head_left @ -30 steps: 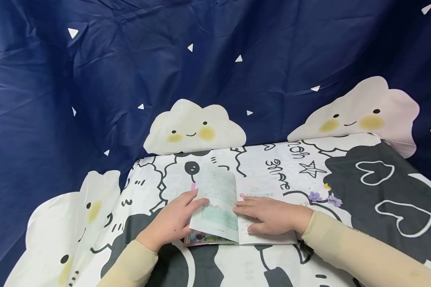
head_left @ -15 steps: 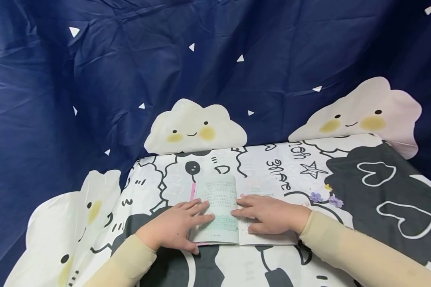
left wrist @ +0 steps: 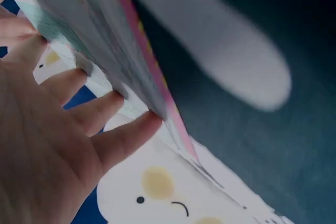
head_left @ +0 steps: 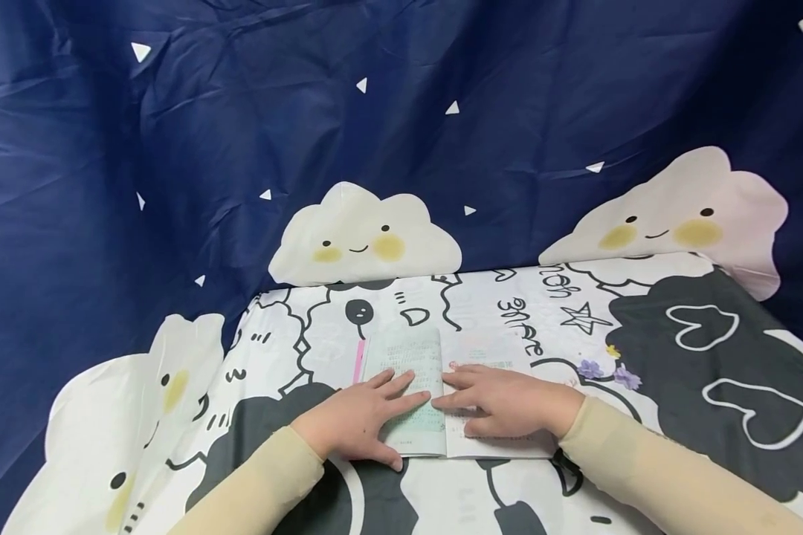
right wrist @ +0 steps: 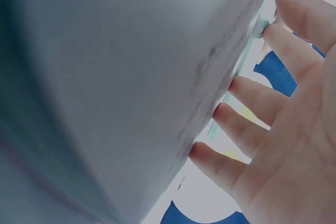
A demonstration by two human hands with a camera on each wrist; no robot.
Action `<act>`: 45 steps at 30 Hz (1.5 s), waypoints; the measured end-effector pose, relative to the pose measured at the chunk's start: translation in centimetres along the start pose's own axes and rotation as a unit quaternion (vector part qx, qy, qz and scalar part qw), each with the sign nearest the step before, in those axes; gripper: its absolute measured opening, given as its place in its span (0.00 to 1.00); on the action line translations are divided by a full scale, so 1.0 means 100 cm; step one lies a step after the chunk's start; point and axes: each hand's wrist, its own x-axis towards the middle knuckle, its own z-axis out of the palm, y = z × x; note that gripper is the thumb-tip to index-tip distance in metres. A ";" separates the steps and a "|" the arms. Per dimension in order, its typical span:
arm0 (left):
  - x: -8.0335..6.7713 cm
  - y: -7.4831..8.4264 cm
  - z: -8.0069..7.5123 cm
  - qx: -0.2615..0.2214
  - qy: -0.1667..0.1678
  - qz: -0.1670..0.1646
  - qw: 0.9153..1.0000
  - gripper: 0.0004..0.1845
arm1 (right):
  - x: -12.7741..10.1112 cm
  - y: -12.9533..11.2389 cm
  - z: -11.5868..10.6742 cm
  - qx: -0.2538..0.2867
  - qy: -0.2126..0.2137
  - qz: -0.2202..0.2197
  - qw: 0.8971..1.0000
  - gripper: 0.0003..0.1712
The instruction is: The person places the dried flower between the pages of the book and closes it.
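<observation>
An open book (head_left: 413, 431) lies on the patterned cloth, its left page pale green and its right page white with print. My left hand (head_left: 361, 416) rests on the left page with fingers spread, thumb off the lower edge. On the right page, near the fold, lies my right hand (head_left: 508, 403), its fingers extended. In the left wrist view the fingertips of the left hand (left wrist: 47, 124) touch the page, and the pink cover edge (left wrist: 152, 72) shows. The right wrist view has the right hand (right wrist: 294, 114) with fingertips against the white page (right wrist: 142, 77).
A pink strip (head_left: 359, 360) sticks out at the book's left edge. Small purple flowers (head_left: 625, 377) and a yellow one (head_left: 613, 351) lie to the right on the black-and-white cloth (head_left: 375, 505). A dark blue curtain (head_left: 401, 134) with white clouds hangs behind.
The left page, lifted a second ago with a colourful page beneath, now lies down flat. My left hand has slid right across it toward the fold. The right hand has barely moved.
</observation>
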 end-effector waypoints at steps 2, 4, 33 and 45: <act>0.000 0.002 0.003 -0.001 -0.002 -0.007 1.000 0.56 | 0.000 -0.001 0.002 0.000 0.001 -0.003 1.000 0.32; -0.001 0.004 0.007 0.005 -0.004 -0.012 1.000 0.56 | -0.002 -0.002 0.004 0.003 0.001 -0.003 1.000 0.33; -0.001 0.001 0.014 0.037 0.023 -0.005 0.999 0.54 | -0.049 0.030 -0.007 -0.002 0.027 0.115 0.993 0.51; -0.003 0.001 0.017 0.024 0.031 -0.011 0.999 0.54 | -0.099 0.090 -0.020 -0.003 0.077 0.155 0.985 0.48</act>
